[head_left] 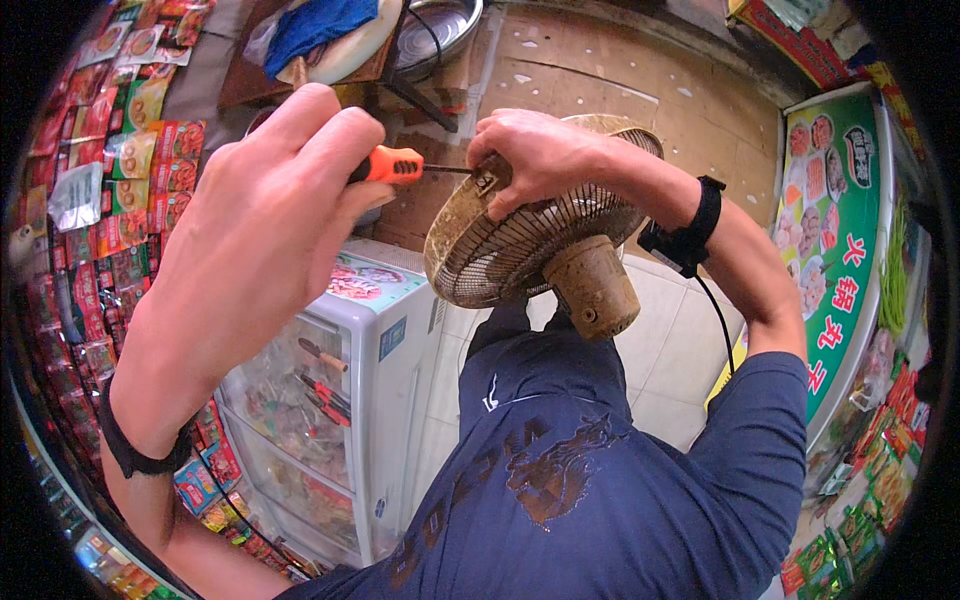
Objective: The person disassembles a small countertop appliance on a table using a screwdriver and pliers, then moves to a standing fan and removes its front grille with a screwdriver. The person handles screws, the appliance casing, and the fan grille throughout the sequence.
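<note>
My left hand [270, 200] is closed around the orange and black handle of a screwdriver [400, 165]. The thin dark shaft points right, its tip at a bracket or clip on the rim of a dusty electric fan [485, 260]. Fingers of my right hand [535, 155] grip that same rim beside the tip, thumb below and fingers over the top. The fan head is tilted, with its wire guard showing and its brownish motor housing [592, 288] toward me. Whether the tip sits in a screw is too small to tell.
A white glass-fronted cabinet [395, 320] stands left of my legs, with a wooden-handled tool and red-handled tools [325, 400]. Hanging food packets [120, 190] line the left. A blue cloth [320, 30] and metal basin [435, 35] are at the back. A green-panelled freezer [840, 230] stands right.
</note>
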